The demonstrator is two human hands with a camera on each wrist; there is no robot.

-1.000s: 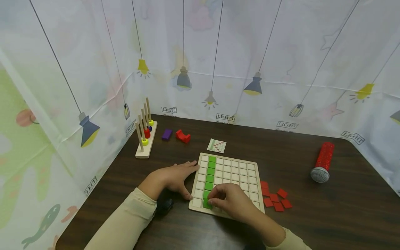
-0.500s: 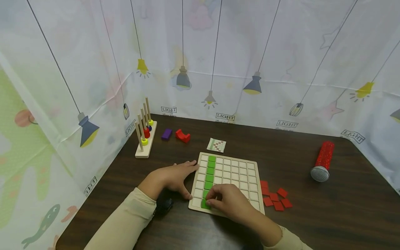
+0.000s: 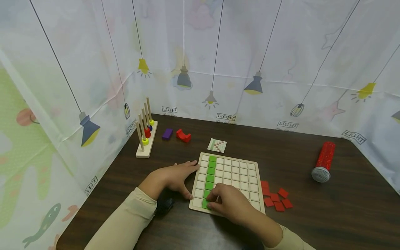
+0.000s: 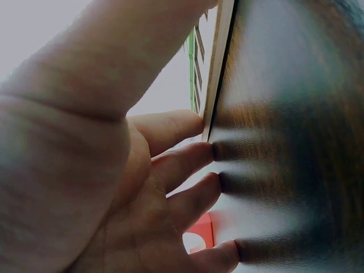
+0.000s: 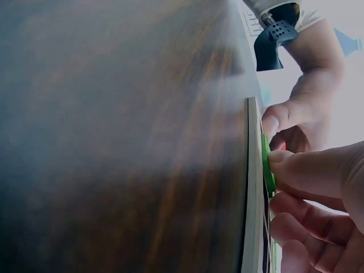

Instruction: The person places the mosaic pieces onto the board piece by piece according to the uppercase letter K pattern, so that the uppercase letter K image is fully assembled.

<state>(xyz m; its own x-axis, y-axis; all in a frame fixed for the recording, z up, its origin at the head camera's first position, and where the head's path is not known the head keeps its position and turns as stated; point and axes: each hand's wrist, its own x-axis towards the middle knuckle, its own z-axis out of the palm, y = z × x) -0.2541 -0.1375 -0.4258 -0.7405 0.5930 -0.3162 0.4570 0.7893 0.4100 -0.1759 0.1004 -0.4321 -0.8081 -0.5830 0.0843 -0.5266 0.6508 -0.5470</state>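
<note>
A square wooden grid board lies on the dark table, with a column of green tiles near its left side. My left hand has spread fingers and steadies the left edge, thumb near the lower corner and fingertips further up. Over the lower part of the board, my right hand pinches the green tile at the column's bottom. In the right wrist view that green tile sits slightly tilted at the board's edge under the thumb. The right fingers partly hide the column.
Loose red tiles lie right of the board. A small pattern card is behind it. Further left are a red curved block, a purple block and a peg stand. A red microphone lies far right.
The right hand stays at the bottom green tile, with only slight shifts of its fingers. The left hand keeps its place on the board's edge.
</note>
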